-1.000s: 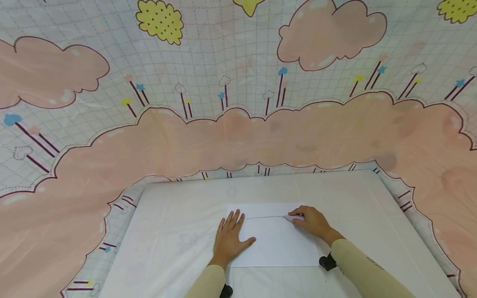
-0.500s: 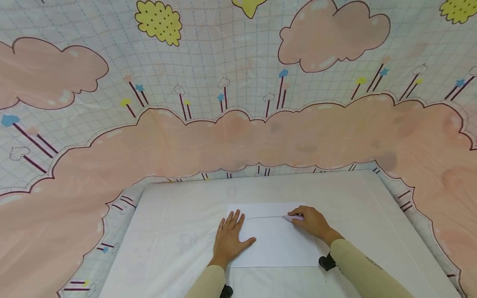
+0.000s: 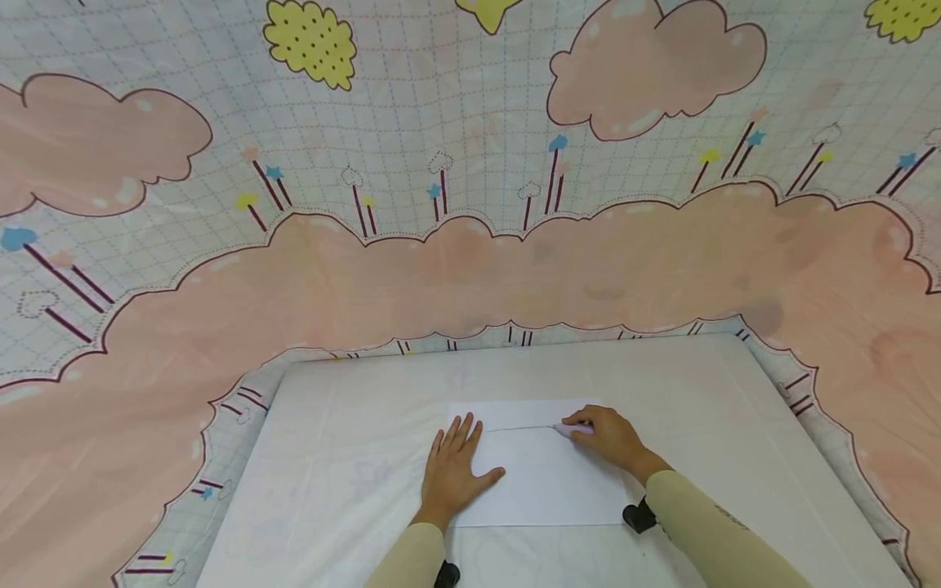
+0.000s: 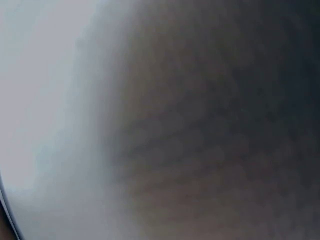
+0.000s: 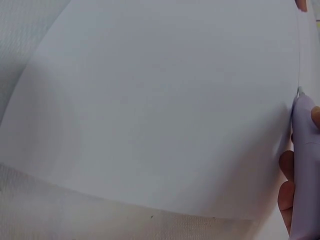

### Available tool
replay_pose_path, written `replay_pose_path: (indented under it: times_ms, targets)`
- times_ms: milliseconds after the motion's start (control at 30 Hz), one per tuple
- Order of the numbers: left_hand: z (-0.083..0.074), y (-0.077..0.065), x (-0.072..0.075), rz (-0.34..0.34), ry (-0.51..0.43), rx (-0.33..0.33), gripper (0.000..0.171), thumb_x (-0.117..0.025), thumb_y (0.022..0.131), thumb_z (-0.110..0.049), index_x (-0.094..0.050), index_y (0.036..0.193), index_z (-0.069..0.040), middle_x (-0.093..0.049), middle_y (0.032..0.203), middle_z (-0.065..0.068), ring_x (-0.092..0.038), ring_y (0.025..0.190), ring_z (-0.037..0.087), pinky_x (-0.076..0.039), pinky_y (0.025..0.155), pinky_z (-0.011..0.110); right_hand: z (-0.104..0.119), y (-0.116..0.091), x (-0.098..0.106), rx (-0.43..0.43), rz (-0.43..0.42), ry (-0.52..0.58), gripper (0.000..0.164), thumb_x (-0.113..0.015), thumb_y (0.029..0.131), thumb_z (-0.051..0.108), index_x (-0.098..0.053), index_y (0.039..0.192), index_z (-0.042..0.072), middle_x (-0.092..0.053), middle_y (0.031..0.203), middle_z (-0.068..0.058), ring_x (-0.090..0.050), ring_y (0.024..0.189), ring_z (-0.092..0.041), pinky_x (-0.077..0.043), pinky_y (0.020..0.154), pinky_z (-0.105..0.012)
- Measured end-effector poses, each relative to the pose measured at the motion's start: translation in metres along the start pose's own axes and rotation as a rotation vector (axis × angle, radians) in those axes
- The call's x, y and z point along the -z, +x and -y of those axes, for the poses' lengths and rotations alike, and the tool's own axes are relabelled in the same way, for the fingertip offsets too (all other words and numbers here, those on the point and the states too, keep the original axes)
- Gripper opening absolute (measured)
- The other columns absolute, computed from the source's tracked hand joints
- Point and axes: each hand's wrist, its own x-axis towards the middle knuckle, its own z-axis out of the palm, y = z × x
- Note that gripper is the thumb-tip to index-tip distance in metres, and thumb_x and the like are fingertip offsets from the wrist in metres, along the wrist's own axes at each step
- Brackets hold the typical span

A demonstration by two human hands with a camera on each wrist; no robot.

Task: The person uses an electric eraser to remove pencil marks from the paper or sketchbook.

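Nearest to us, the two pale sleeves [image 3: 713,523] reach in from the bottom edge, and just beyond them the near edge of the white paper [image 3: 547,490] runs left to right. Next, on the left side of that sheet, we see the left hand [image 3: 457,469] lying flat with its fingers straight and spread, the thumb pointing inward over the paper; the left wrist view is too blurred to add anything. A little farther off, at the right side of the sheet, the right hand [image 3: 616,441] has its fingers curled around a lilac tool [image 3: 577,429]. What matters most, we judge, is how that tool lies: its long axis runs nearly sideways, with the tip at the left, facing the other hand. The tip meets the right end of a thin line [image 3: 518,428], which stretches left until it nearly reaches the left fingertips; whether it is drawn or cut, we cannot tell. So tool and line sit almost end to end, with the right hand clearly the nearer to the tip. Past the line comes the paper's narrow far strip, then the white tabletop [image 3: 367,408], and finally the cloud-patterned cloth [image 3: 470,278].
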Motion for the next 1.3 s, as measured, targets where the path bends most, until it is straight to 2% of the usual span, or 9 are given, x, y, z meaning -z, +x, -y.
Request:
replay_pose_path:
  times_ms: [133,500,733,1067,1300]
  targets:
    - [-0.001,0.0,0.001,-0.011,0.0,-0.006,0.093,-0.049,0.082,-0.078,-0.038,0.153,-0.019,-0.028,0.162,0.0,-0.022,0.151,0.022,-0.016,0.122,0.047,0.001,-0.001,0.004,0.0,0.0,-0.005,0.02,-0.074,0.087,0.016,-0.077,0.106,0.014,-0.073,0.106,-0.001,-0.066,0.099,-0.023,-0.055,0.088,-0.044]
    - [-0.002,-0.002,0.003,0.013,-0.002,0.006,0.093,-0.049,0.082,-0.079,-0.038,0.153,-0.019,-0.027,0.162,-0.001,-0.02,0.151,0.022,-0.014,0.123,0.046,-0.004,-0.007,0.011,-0.014,0.0,-0.016,0.019,-0.073,0.087,0.015,-0.077,0.106,0.014,-0.072,0.106,-0.003,-0.066,0.1,-0.025,-0.055,0.089,-0.046]
    - [-0.002,-0.004,0.002,-0.01,-0.001,-0.002,0.093,-0.05,0.081,-0.078,-0.039,0.152,-0.018,-0.029,0.161,0.0,-0.023,0.15,0.023,-0.016,0.122,0.047,-0.008,-0.009,0.011,-0.023,0.001,-0.012,0.02,-0.074,0.086,0.016,-0.077,0.107,0.014,-0.072,0.107,-0.004,-0.066,0.1,-0.025,-0.055,0.089,-0.046]
    - [-0.004,-0.005,0.002,0.001,-0.021,0.014,0.093,-0.05,0.082,-0.078,-0.037,0.153,-0.019,-0.027,0.162,-0.001,-0.02,0.151,0.021,-0.013,0.123,0.046,-0.006,-0.007,0.008,-0.006,0.014,-0.008,0.021,-0.074,0.087,0.016,-0.077,0.107,0.015,-0.072,0.107,-0.002,-0.066,0.097,-0.022,-0.055,0.086,-0.042]
    - [-0.004,-0.006,0.002,-0.009,-0.025,0.004,0.093,-0.052,0.082,-0.077,-0.038,0.153,-0.018,-0.029,0.161,0.0,-0.022,0.151,0.023,-0.015,0.123,0.047,-0.007,-0.009,0.011,-0.008,0.004,-0.015,0.02,-0.075,0.086,0.015,-0.077,0.106,0.014,-0.072,0.106,-0.004,-0.066,0.097,-0.024,-0.055,0.086,-0.045]
